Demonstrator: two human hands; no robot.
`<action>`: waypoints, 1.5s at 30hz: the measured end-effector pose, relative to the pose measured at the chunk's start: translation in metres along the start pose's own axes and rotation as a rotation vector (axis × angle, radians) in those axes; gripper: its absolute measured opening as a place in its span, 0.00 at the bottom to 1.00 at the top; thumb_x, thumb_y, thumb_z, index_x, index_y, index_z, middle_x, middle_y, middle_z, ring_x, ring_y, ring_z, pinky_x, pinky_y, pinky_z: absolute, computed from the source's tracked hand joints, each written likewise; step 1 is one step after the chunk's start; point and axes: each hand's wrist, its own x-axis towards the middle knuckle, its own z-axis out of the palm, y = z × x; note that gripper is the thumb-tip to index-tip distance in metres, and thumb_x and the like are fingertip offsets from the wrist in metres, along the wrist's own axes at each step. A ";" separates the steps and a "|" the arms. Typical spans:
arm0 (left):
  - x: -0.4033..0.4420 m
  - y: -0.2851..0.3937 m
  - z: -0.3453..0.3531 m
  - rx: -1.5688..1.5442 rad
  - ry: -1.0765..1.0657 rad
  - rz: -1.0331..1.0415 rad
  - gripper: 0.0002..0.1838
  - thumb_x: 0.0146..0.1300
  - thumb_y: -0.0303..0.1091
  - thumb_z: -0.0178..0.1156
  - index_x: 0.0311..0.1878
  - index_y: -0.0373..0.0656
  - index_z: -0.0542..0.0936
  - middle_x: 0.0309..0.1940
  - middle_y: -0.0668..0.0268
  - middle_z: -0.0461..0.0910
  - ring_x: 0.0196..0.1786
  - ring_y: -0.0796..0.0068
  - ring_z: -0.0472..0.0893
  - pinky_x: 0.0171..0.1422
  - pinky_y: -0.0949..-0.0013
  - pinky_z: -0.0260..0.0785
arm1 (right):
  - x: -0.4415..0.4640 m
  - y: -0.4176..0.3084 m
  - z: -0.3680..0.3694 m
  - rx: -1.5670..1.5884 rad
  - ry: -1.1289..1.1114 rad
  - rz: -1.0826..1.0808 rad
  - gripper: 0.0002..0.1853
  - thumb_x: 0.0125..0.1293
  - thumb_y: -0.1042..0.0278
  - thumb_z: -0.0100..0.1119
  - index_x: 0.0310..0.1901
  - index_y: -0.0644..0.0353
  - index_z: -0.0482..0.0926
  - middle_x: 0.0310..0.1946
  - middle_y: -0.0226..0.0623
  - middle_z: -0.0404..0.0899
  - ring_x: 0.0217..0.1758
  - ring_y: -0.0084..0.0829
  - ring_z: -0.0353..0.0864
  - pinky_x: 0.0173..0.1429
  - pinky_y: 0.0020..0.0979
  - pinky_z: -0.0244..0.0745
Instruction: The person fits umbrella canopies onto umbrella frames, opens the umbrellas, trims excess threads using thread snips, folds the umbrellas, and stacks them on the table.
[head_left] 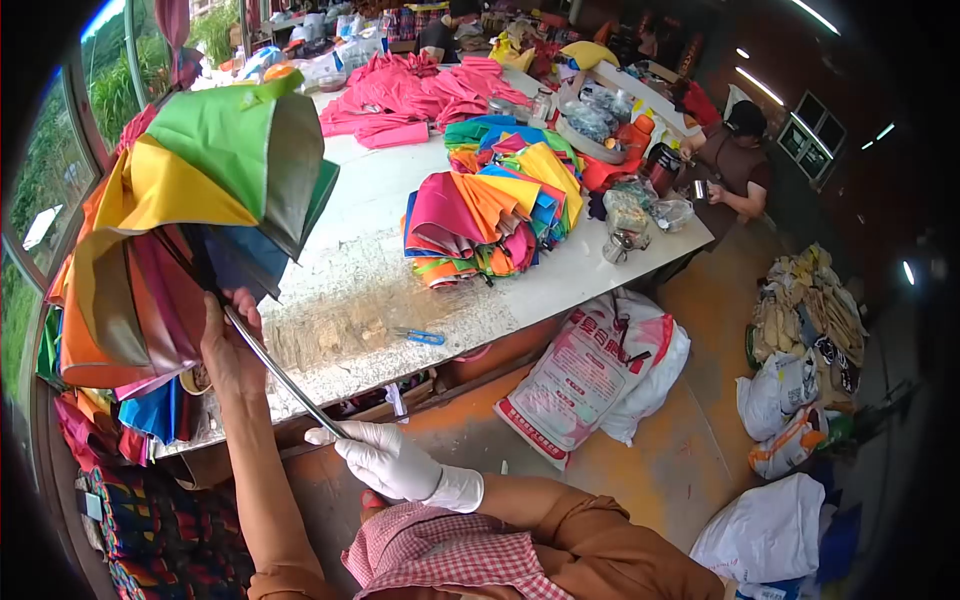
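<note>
A rainbow-coloured umbrella (200, 180) is partly spread at the left, its canopy up and its metal shaft (275, 370) slanting down to the right. My bare left hand (232, 345) is closed round the shaft just under the canopy; part of its fingers is hidden by the cloth. In a white glove, my right hand (385, 462) grips the lower end of the shaft, where no handle shows. Blue thread snips (420, 337) lie on the worn table edge, to the right of my left hand.
On the white table (370, 210) lie folded rainbow umbrellas (480, 220) and a pink cloth heap (415, 95). A printed sack (590, 375) leans below the edge. Another person (735, 160) holds a metal cup at the right. Bags (765, 530) and a glove pile (808, 310) line the floor.
</note>
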 end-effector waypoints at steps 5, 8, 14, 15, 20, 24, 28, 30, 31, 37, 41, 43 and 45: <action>-0.035 -0.035 -0.048 0.017 -0.013 -0.195 0.16 0.70 0.46 0.48 0.40 0.40 0.71 0.31 0.63 0.77 0.31 0.74 0.79 0.37 0.76 0.74 | -0.033 0.024 0.013 0.256 -0.044 0.224 0.13 0.72 0.72 0.41 0.53 0.64 0.72 0.25 0.26 0.74 0.21 0.13 0.68 0.27 0.16 0.65; -0.073 -0.082 -0.119 0.240 0.199 -0.434 0.21 0.70 0.50 0.46 0.45 0.38 0.72 0.38 0.56 0.80 0.34 0.67 0.81 0.41 0.69 0.76 | -0.046 0.060 0.003 0.133 -0.093 0.429 0.11 0.71 0.69 0.45 0.48 0.66 0.72 0.24 0.29 0.73 0.23 0.17 0.73 0.28 0.20 0.70; -0.195 -0.113 -0.256 0.322 0.460 -0.857 0.14 0.68 0.39 0.50 0.45 0.36 0.74 0.39 0.58 0.80 0.36 0.67 0.82 0.43 0.65 0.78 | -0.059 0.094 -0.036 -0.287 -0.196 0.670 0.15 0.70 0.63 0.48 0.50 0.66 0.72 0.29 0.30 0.78 0.27 0.17 0.76 0.31 0.20 0.72; -0.207 -0.110 -0.272 0.289 0.495 -0.830 0.12 0.67 0.36 0.51 0.44 0.36 0.75 0.39 0.59 0.80 0.37 0.68 0.82 0.43 0.65 0.78 | -0.056 0.088 -0.039 -0.266 -0.193 0.717 0.16 0.71 0.61 0.47 0.52 0.65 0.72 0.30 0.31 0.78 0.27 0.16 0.76 0.32 0.19 0.72; -0.229 -0.095 -0.294 0.304 0.672 -0.799 0.06 0.64 0.30 0.56 0.41 0.39 0.76 0.36 0.61 0.80 0.36 0.71 0.82 0.42 0.68 0.78 | -0.042 0.090 -0.072 -0.286 -0.113 0.746 0.19 0.72 0.57 0.45 0.55 0.63 0.72 0.32 0.30 0.78 0.31 0.17 0.78 0.33 0.18 0.71; -0.225 -0.102 -0.282 0.419 0.610 -0.799 0.05 0.63 0.30 0.58 0.38 0.40 0.77 0.33 0.63 0.80 0.34 0.73 0.81 0.39 0.71 0.77 | -0.025 0.096 -0.135 -0.487 0.280 0.445 0.16 0.68 0.62 0.52 0.51 0.63 0.75 0.39 0.32 0.79 0.36 0.20 0.79 0.37 0.20 0.71; -0.211 -0.131 -0.257 0.651 0.361 -0.659 0.05 0.63 0.29 0.58 0.38 0.39 0.78 0.29 0.68 0.79 0.31 0.79 0.79 0.35 0.75 0.73 | 0.053 0.093 -0.300 -1.180 0.727 -0.242 0.13 0.63 0.70 0.53 0.49 0.64 0.76 0.44 0.41 0.79 0.46 0.35 0.78 0.52 0.32 0.71; -0.198 -0.144 -0.243 0.792 0.226 -0.607 0.05 0.62 0.29 0.58 0.38 0.38 0.79 0.28 0.70 0.78 0.31 0.83 0.77 0.36 0.77 0.71 | 0.088 0.089 -0.331 -1.605 0.624 -0.178 0.16 0.60 0.72 0.55 0.51 0.59 0.75 0.45 0.46 0.78 0.50 0.42 0.76 0.56 0.37 0.69; -0.191 -0.151 -0.236 0.703 0.263 -0.617 0.06 0.62 0.29 0.58 0.38 0.36 0.78 0.26 0.70 0.78 0.29 0.84 0.76 0.34 0.77 0.70 | 0.098 0.094 -0.329 -1.739 0.565 -0.115 0.17 0.60 0.71 0.56 0.52 0.58 0.74 0.44 0.48 0.78 0.50 0.44 0.76 0.55 0.39 0.70; -0.168 -0.196 -0.215 1.254 0.267 -0.145 0.10 0.59 0.32 0.59 0.42 0.40 0.78 0.21 0.63 0.78 0.21 0.74 0.76 0.28 0.70 0.70 | 0.142 0.166 -0.425 -1.087 0.563 0.161 0.16 0.57 0.64 0.58 0.46 0.60 0.76 0.37 0.47 0.80 0.40 0.40 0.78 0.45 0.37 0.73; -0.148 -0.204 -0.200 1.628 0.159 0.033 0.14 0.56 0.36 0.61 0.45 0.46 0.77 0.19 0.60 0.76 0.22 0.58 0.78 0.27 0.59 0.69 | 0.137 0.148 -0.381 -1.550 0.523 0.196 0.18 0.53 0.60 0.65 0.42 0.61 0.75 0.37 0.52 0.80 0.44 0.48 0.80 0.45 0.41 0.74; -0.138 -0.211 -0.205 1.767 0.136 0.062 0.13 0.56 0.38 0.61 0.43 0.46 0.78 0.22 0.58 0.78 0.25 0.55 0.79 0.28 0.59 0.69 | 0.135 0.133 -0.345 -1.576 0.586 0.270 0.17 0.53 0.61 0.64 0.42 0.60 0.75 0.38 0.52 0.80 0.45 0.47 0.80 0.46 0.41 0.74; -0.140 -0.217 -0.212 1.601 0.236 0.074 0.11 0.56 0.38 0.61 0.40 0.45 0.80 0.24 0.56 0.79 0.26 0.54 0.80 0.28 0.60 0.70 | 0.133 0.143 -0.362 -1.630 0.635 0.222 0.09 0.59 0.76 0.51 0.43 0.63 0.75 0.38 0.45 0.81 0.36 0.34 0.80 0.41 0.36 0.74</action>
